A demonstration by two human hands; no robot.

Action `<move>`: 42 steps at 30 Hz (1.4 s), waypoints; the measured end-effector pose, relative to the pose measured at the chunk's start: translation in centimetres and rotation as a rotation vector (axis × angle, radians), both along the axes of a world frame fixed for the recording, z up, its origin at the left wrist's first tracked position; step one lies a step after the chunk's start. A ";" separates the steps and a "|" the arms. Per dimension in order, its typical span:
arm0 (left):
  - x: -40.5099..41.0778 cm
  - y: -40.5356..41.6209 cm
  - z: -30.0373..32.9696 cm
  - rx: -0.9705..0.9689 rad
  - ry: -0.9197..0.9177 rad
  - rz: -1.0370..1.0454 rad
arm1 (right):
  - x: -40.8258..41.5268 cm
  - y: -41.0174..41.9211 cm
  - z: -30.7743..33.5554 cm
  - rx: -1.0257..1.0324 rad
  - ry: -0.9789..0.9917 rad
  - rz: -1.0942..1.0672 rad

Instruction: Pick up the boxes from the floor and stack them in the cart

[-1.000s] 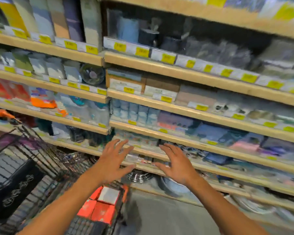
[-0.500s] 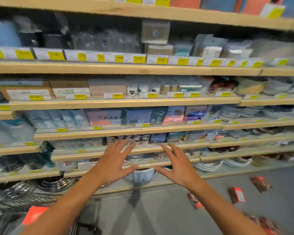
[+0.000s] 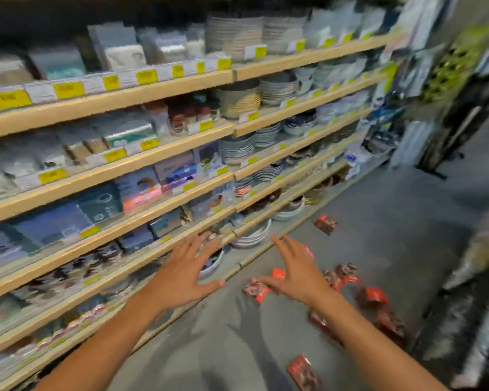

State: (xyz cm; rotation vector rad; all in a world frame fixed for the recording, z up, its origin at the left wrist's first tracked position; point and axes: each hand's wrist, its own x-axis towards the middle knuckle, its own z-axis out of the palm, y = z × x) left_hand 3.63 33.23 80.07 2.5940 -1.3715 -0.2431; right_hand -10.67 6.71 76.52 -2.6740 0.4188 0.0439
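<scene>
Still empty, left hand and right hand hover fingers spread above red boxes scattered on the floor at right; blurred view risks a fumbled grab.

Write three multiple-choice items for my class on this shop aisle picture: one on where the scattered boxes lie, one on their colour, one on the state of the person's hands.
1. Where do the boxes lie?
A. On the grey floor
B. On the top shelf
C. In both hands

2. Their main colour?
A. Green
B. Red
C. White

3. How are the left hand and right hand?
A. Each holding a box
B. Fists
C. Open, fingers spread, empty

Answers: 1 A, boxes sit scattered on the floor; 2 B, red packaging shows; 3 C, the fingers are straight, holding nothing.
</scene>
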 end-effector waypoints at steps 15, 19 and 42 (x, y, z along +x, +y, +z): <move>6.5 -15.2 -3.5 0.044 0.119 -0.571 | -10.2 -2.7 0.2 -0.031 0.026 -0.666; 8.1 -17.1 -4.6 0.032 0.153 -0.658 | -11.1 -1.6 0.0 -0.002 0.043 -0.803; 8.1 -37.0 -9.2 0.156 0.339 -0.626 | -12.8 -14.9 -7.5 0.229 0.056 -0.961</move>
